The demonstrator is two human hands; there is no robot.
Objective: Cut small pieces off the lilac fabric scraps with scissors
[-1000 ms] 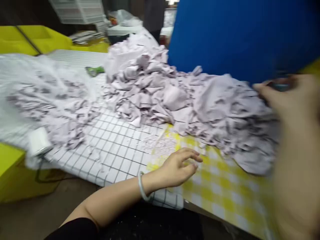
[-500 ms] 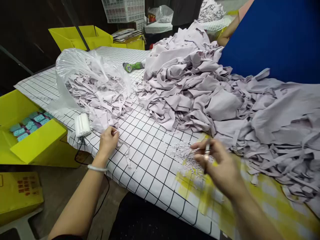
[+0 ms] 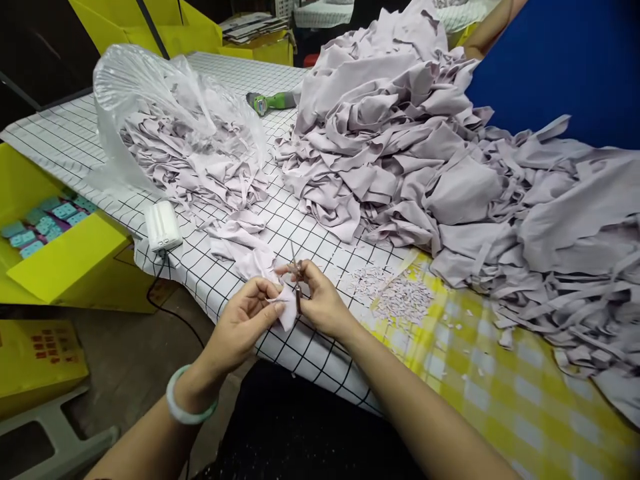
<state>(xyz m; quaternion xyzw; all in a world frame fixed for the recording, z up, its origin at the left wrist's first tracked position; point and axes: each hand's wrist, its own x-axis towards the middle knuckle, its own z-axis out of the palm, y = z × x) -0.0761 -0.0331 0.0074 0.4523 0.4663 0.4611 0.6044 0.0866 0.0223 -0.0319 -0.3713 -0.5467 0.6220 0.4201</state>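
Observation:
Near the table's front edge, my left hand (image 3: 245, 323) is closed, its thumb and fingers pinching a pale lilac fabric piece (image 3: 287, 311). The cloth trails back from the fingers across the white gridded table. Beside it, my right hand (image 3: 325, 305) grips small scissors (image 3: 299, 293), dark at the handle, with a thin blade pointing away from me. The scissors are right against the cloth's right side; whether the blades touch it I cannot tell. Tiny fabric clippings (image 3: 405, 297) lie to the right of my hands.
A large heap of lilac fabric (image 3: 390, 140) covers the right back. An open clear plastic bag (image 3: 125, 73) holds more pieces at left. A white power bank (image 3: 163, 227) with a black cable, a green-handled tool (image 3: 275, 101) and yellow boxes (image 3: 75, 267) stand around. A co-worker's arm (image 3: 493, 30) shows behind.
My right hand has moved left with the scissors, up to my left hand. My left hand has come right and nearer, now with a wider fabric piece drawn out from the bag's side.

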